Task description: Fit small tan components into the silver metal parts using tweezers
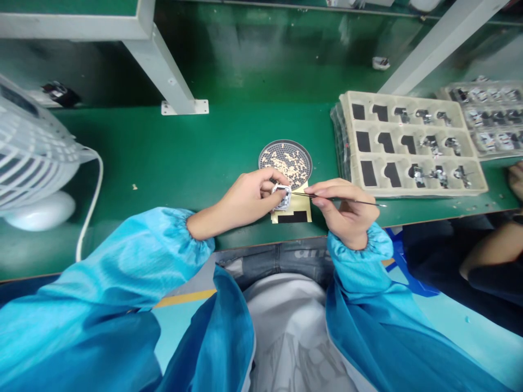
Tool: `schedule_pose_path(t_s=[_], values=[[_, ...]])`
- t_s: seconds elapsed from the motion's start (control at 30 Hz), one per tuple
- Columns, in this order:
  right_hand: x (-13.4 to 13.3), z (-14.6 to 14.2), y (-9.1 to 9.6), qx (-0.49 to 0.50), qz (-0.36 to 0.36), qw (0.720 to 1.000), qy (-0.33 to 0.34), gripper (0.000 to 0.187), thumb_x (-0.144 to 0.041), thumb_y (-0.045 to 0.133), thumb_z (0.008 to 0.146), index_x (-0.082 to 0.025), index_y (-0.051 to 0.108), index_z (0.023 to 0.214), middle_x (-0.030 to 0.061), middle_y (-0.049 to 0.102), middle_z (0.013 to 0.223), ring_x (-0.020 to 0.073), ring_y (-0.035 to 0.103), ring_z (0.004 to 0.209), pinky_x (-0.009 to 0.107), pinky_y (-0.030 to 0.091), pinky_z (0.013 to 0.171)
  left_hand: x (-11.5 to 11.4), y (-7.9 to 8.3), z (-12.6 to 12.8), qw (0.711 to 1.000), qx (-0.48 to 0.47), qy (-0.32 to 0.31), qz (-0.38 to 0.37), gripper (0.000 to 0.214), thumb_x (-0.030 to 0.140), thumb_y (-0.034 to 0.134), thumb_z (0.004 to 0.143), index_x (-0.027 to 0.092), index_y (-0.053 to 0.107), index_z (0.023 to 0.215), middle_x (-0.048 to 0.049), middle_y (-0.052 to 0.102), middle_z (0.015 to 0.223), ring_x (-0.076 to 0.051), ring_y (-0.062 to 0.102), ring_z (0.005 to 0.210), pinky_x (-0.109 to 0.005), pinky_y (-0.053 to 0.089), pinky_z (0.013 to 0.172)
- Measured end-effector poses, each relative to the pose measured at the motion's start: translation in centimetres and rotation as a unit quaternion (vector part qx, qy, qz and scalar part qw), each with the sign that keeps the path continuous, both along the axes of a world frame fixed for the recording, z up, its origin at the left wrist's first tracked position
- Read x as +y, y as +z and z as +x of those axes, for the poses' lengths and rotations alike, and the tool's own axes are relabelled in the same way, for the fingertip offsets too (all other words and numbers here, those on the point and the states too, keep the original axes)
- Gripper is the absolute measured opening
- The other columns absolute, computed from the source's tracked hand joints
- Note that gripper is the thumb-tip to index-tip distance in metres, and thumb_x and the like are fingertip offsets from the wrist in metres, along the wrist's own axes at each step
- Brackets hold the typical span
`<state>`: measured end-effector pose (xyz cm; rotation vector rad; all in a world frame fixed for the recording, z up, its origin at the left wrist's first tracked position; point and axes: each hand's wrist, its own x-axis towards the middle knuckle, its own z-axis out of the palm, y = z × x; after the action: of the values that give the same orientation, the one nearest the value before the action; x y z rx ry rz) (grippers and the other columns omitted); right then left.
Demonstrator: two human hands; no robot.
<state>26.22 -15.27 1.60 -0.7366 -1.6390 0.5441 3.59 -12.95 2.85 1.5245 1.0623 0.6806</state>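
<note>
My left hand (247, 198) pinches a small silvery metal part (283, 197) between thumb and fingers, just above the front edge of the green bench. My right hand (347, 209) is closed on thin tweezers (343, 200), whose tip touches the part. Under the part lies a yellow backing sheet (292, 216) with a black strip on it. Just behind the hands sits a round perforated dish (286, 160) with several small pale pieces in it.
A beige compartment tray (408, 142) with black pads and several metal parts stands at the right, a second tray (486, 117) behind it. A white fan (32, 158) with its cable stands at the left. Another person's arm (494, 250) shows at the right edge.
</note>
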Motion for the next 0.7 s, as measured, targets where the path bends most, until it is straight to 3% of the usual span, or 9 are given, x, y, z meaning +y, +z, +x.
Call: schedule_pose_path(t_s=[0.5, 0.7], values=[[-0.05, 0.28, -0.01, -0.047, 0.001, 0.999, 0.001, 0.015, -0.017, 0.079, 0.09, -0.026, 0.076, 0.102, 0.0041, 0.083, 0.097, 0.0237, 0.08, 0.089, 0.041, 0.068, 0.078, -0.04, -0.07, -0.04, 1.0, 0.0, 0.0, 0.003, 0.026, 0.03, 0.071, 0.09, 0.017, 0.068, 0.111, -0.0038, 0.078, 0.081, -0.014, 0.072, 0.069, -0.02, 0.048, 0.058], [-0.06, 0.29, -0.09, -0.034, 0.011, 0.999, 0.008, 0.022, -0.014, 0.08, 0.089, -0.027, 0.077, 0.106, 0.0041, 0.083, 0.099, 0.0237, 0.08, 0.09, 0.041, 0.067, 0.079, -0.05, -0.07, -0.02, 1.0, -0.012, 0.0, -0.006, 0.026, 0.03, 0.072, 0.089, 0.016, 0.068, 0.111, -0.0041, 0.078, 0.082, -0.015, 0.072, 0.07, -0.02, 0.05, 0.058]])
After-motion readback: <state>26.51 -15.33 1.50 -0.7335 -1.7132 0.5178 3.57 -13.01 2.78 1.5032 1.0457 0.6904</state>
